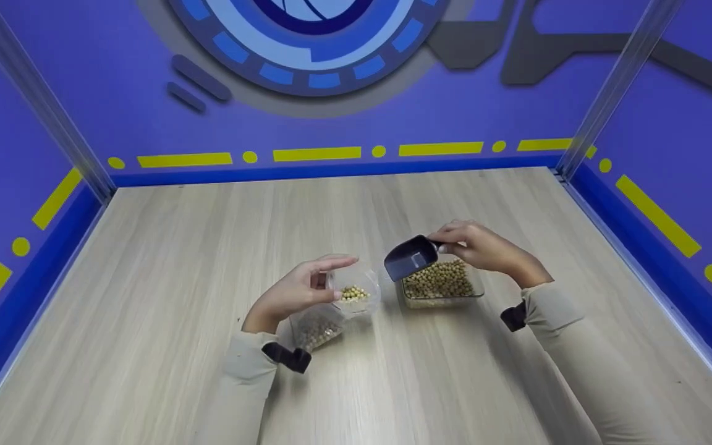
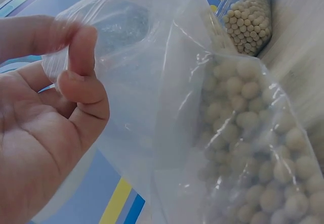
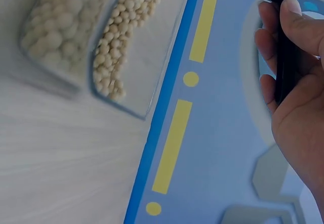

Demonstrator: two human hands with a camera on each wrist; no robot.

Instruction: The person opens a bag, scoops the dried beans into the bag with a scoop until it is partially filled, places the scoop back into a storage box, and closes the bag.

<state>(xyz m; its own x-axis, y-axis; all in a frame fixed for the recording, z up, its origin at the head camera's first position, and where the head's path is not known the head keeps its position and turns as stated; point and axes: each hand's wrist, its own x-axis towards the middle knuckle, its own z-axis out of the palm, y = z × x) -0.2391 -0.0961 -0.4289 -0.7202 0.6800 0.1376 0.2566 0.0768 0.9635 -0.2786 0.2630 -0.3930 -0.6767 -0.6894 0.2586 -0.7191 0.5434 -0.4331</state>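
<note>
My left hand [image 1: 297, 287] pinches the top edge of a clear plastic zip bag [image 2: 134, 118]. Its mouth gapes, and round pale-yellow beans [image 2: 273, 183] fill its lower part. Through the opening a few beans [image 1: 353, 293] show in the head view. To the right, my right hand [image 1: 483, 247] grips a black scoop [image 1: 410, 258] by its handle [image 3: 287, 57]. The scoop hangs tilted over the left side of a clear rectangular container [image 1: 476, 293], its bowl facing the bag. Loose beans [image 1: 445, 279] of the same kind lie in the container. No beans are visible in the scoop.
A light wood-grain table [image 1: 170, 259] carries the container. Blue-purple panels [image 1: 306, 133] with yellow marks enclose the back and both sides, joined by metal corner posts [image 1: 615, 80]. Black wrist camera mounts [image 1: 288, 357] sit at both cuffs.
</note>
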